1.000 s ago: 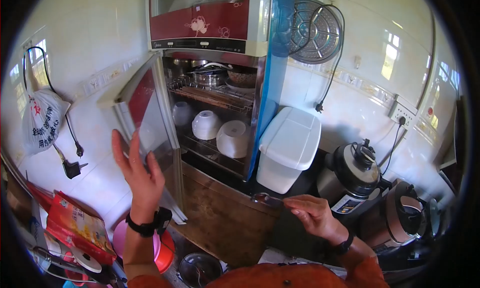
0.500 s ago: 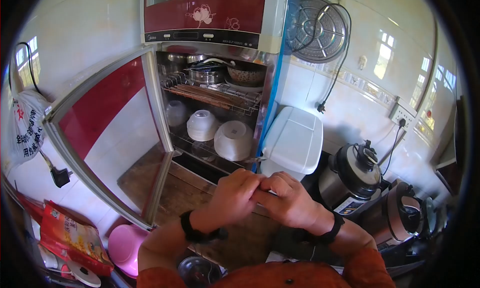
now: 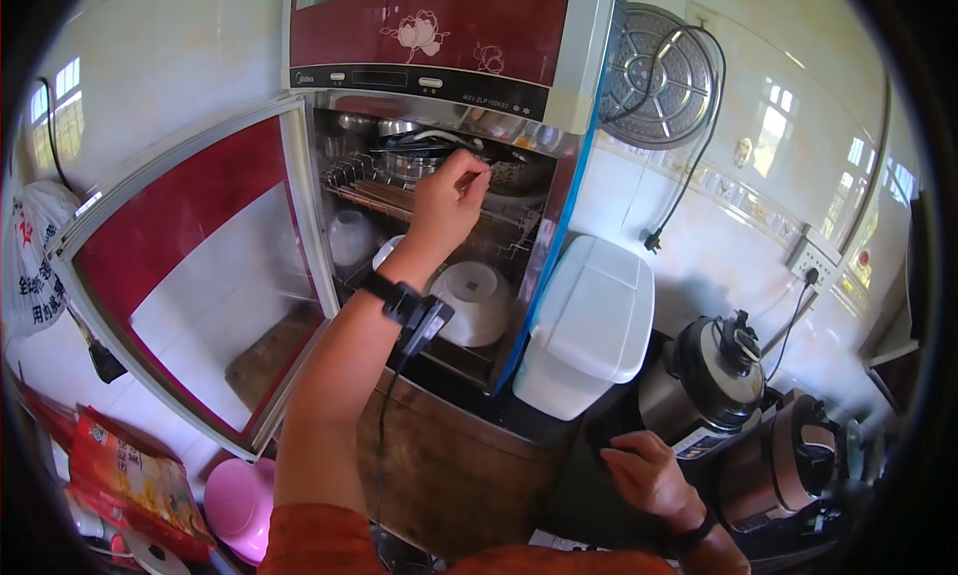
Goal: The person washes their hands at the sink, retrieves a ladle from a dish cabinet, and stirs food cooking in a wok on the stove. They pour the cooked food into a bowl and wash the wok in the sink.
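Note:
My left hand (image 3: 454, 201) is raised at the open cabinet, in front of the upper wire rack (image 3: 519, 221). Its fingers are curled into a pinch; what they hold, if anything, cannot be made out. Behind it, brown chopsticks (image 3: 384, 198) lie on the rack near a steel pot (image 3: 409, 166) and a speckled pan (image 3: 511, 174). Under my left forearm, a white bowl (image 3: 471, 301) sits upside down on the lower shelf. My right hand (image 3: 654, 475) hovers at the lower right, near the pressure cooker, fingers loosely bent and apart, with nothing visible in them.
The cabinet door (image 3: 190, 286) stands open to the left. A white lidded bin (image 3: 589, 321) is right of the cabinet, then a pressure cooker (image 3: 704, 381) and a brown appliance (image 3: 778, 460). A pink basin (image 3: 239, 505) and red bag (image 3: 130, 475) are at lower left.
My hands, together in front of the cabinet before, have separated. The left has reached up and forward to the upper rack; the right has moved down and right.

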Demonstrator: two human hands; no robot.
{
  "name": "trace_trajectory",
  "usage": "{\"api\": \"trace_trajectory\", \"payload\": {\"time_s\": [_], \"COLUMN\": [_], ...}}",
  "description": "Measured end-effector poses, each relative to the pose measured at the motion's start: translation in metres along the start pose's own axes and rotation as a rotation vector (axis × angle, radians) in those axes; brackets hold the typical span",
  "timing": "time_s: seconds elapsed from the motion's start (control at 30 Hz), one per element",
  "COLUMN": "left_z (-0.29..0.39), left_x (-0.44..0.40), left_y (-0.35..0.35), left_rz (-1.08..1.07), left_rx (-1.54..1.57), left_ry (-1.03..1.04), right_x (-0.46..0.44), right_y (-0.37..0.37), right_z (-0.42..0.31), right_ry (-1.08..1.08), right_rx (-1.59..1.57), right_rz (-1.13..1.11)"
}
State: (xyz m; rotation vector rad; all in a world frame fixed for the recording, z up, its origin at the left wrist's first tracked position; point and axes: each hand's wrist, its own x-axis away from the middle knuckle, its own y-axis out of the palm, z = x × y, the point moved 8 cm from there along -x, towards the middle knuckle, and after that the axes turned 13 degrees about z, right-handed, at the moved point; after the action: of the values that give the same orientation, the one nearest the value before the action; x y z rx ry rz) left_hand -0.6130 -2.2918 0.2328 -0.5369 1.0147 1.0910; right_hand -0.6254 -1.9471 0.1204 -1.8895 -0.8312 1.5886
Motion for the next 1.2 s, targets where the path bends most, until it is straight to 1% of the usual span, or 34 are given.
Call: {"api": "trace_trajectory", "payload": {"time_s": [0.07, 0.13, 0.17, 0.2, 0.27, 0.3, 0.33, 0.4, 0.47, 0.53, 0.63, 0.73, 0.77, 0.8, 0.87, 0.93, 1.0, 1.07, 1.1, 1.17, 1.2], "left_z": [-0.021, -0.047, -0.061, -0.066, -0.089, -0.089, -0.087, -0.082, -0.084, -0.075, -0.063, -0.080, -0.098, -0.099, -0.095, -0.051, -0.035, -0.022, -0.039, -0.047, -0.047], "left_x": [-0.009, -0.016, -0.017, -0.019, -0.020, -0.024, -0.027, -0.031, -0.037, -0.038, -0.037, -0.035, -0.029, -0.027, -0.015, -0.012, -0.014, -0.025, -0.030, -0.031, -0.035], "left_y": [0.018, 0.032, 0.034, 0.040, 0.048, 0.050, 0.051, 0.052, 0.054, 0.052, 0.043, 0.051, 0.060, 0.057, 0.055, 0.018, -0.017, -0.038, -0.045, -0.049, -0.050], "left_rz": [-0.004, 0.021, 0.088, 0.088, 0.099, 0.073, 0.077, 0.020, -0.008, -0.095, -0.063, -0.051, -0.149, -0.147, -0.271, -0.103, -0.206, -0.063, -0.072, 0.193, 0.194], "left_rx": [0.054, 0.087, 0.122, 0.124, 0.007, -0.116, -0.117, -0.463, -0.450, -0.560, -0.562, -0.473, -0.408, -0.408, -0.340, -0.489, -0.852, -1.196, -1.194, -1.353, -1.348], "left_ry": [-0.018, -0.096, -0.198, -0.195, -0.321, -0.308, -0.306, -0.251, -0.289, -0.311, -0.296, -0.311, -0.406, -0.406, -0.308, 0.066, -0.041, 0.337, 0.332, 0.759, 0.760], "right_x": [0.014, 0.025, 0.030, 0.034, 0.036, 0.035, 0.033, 0.030, 0.029, 0.026, 0.024, 0.019, 0.017, 0.013, 0.014, 0.027, 0.027, 0.028, 0.029, 0.032, 0.033], "right_y": [-0.003, -0.007, -0.008, -0.010, -0.009, -0.009, -0.009, -0.005, -0.001, 0.001, 0.006, 0.013, 0.013, 0.012, 0.013, 0.018, 0.015, 0.018, 0.020, 0.024, 0.026], "right_z": [0.008, 0.015, 0.018, 0.023, 0.023, 0.020, 0.017, 0.014, 0.013, 0.012, 0.010, 0.007, 0.006, 0.005, 0.009, 0.026, 0.029, 0.031, 0.032, 0.034, 0.033], "right_ry": [0.034, 0.066, 0.108, 0.151, 0.168, 0.171, 0.173, 0.179, 0.187, 0.181, 0.156, 0.092, 0.089, 0.098, 0.111, 0.161, 0.171, 0.177, 0.182, 0.188, 0.183], "right_rx": [0.013, 0.026, 0.032, 0.037, 0.040, 0.026, 0.012, 0.003, -0.004, -0.023, -0.020, -0.029, -0.028, -0.037, -0.049, -0.053, -0.051, -0.056, -0.063, -0.067, -0.091], "right_rz": [0.006, 0.010, 0.011, 0.013, -0.004, 0.010, 0.024, -0.001, -0.025, -0.034, -0.052, -0.088, -0.088, -0.081, -0.067, -0.120, -0.136, -0.154, -0.171, -0.187, -0.187]}}
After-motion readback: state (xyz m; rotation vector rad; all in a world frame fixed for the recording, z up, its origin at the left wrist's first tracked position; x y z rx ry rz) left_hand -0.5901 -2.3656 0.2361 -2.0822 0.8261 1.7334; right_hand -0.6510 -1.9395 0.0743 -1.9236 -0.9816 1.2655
